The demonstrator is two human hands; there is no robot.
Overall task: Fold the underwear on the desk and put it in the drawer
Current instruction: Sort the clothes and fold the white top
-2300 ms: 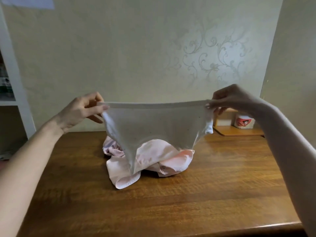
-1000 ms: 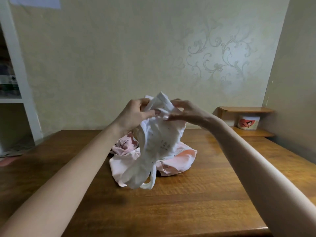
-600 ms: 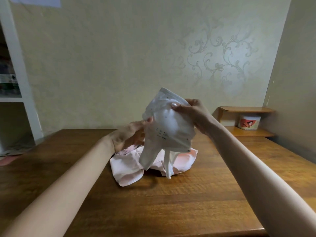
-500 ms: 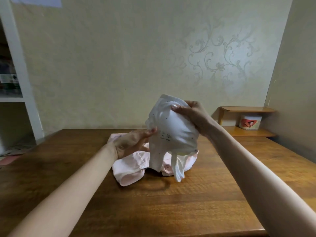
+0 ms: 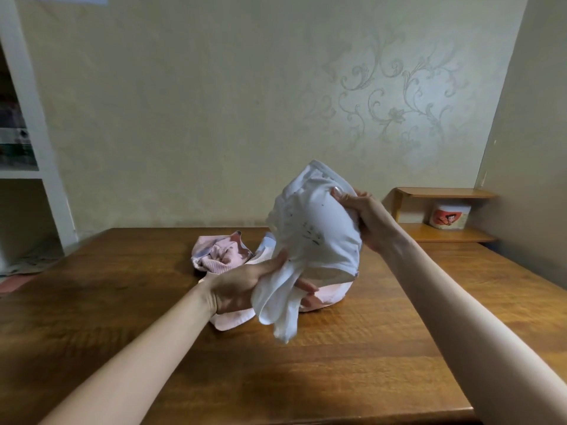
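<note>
A white underwear piece [image 5: 316, 228] with small dark specks is held up in the air above the worktop [image 5: 352, 372], over the middle of its far half and clear of the wood. It is bunched rather than spread flat. Its upper part bulges into a rounded shape with the banded edge on top, and its lower part hangs down in loose folds. The right hand [image 5: 366, 220] grips the upper right side of this bundle, thumb pressed on the front of the cloth and the other fingers curled out of sight behind it. The left hand [image 5: 242, 286] is lower and grasps the hanging part, with the thumb lying across the front and the fingers wrapped round behind, their tips showing past the cloth. Both bare forearms reach in from the near edge. Behind and under the held piece, a heap of pink garments [image 5: 219, 256] lies crumpled on the worktop near the middle of the far edge. A ribbed piece sits on its left side, and a paler, smoother one spreads toward the near edge below the left hand. Past the far right corner stands a low wooden shelf [image 5: 448, 237] holding a small white jar [image 5: 449, 216] with a red label. Beyond the far left corner is a white bookcase [image 5: 29, 124].
</note>
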